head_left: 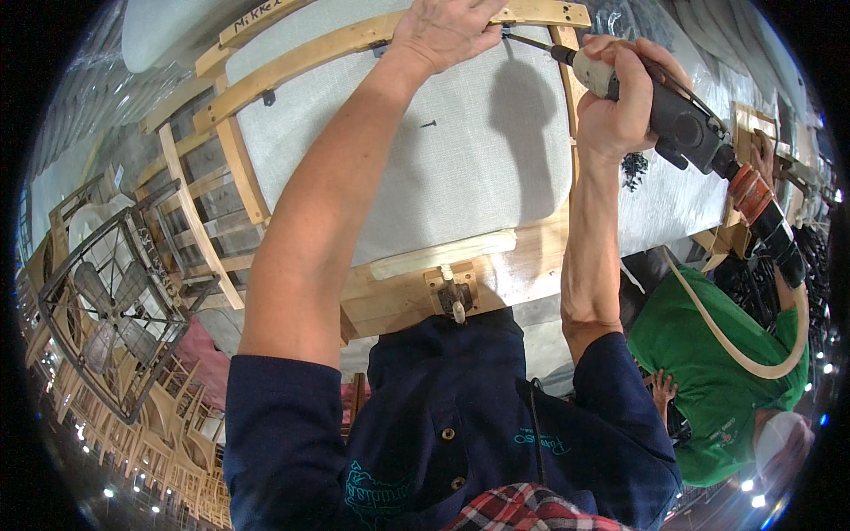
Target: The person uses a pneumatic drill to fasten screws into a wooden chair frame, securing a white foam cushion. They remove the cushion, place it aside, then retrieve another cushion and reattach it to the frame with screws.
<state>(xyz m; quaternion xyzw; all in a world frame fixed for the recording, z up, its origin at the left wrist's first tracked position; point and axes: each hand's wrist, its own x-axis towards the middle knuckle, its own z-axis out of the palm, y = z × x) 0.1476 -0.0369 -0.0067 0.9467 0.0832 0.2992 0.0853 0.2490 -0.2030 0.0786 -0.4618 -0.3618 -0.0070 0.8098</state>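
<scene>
The grey and black pneumatic screwdriver [660,111] sits at about one o'clock in the view, its thin bit reaching toward eleven o'clock into the pale curved wooden chair frame [354,40]. The right hand [620,97] is wrapped tight round the tool's light-coloured front barrel. The tool looks rigid and fairly heavy at its dark rear body, where an orange coupling joins a tan air hose [744,341] that loops away toward four o'clock; that hose probably drags on the tail. The barrel, close to the bit, seems the best place to hold it, and the smooth casing could slip in a loose grip.

At twelve o'clock the left hand [443,31] lies palm down with fingers curled over the frame's top rail, right beside the bit tip; whether it pinches a screw cannot be told. The frame looks stiff and light.

Under the rails lies a grey woven fabric seat panel [443,150], with one small dark screw [428,124] loose on it. A wooden block with a metal clamp [453,296] sits at six o'clock. At nine o'clock stands a square wire-caged fan [115,310]. At four o'clock another person in a green shirt [708,389] is nearby.
</scene>
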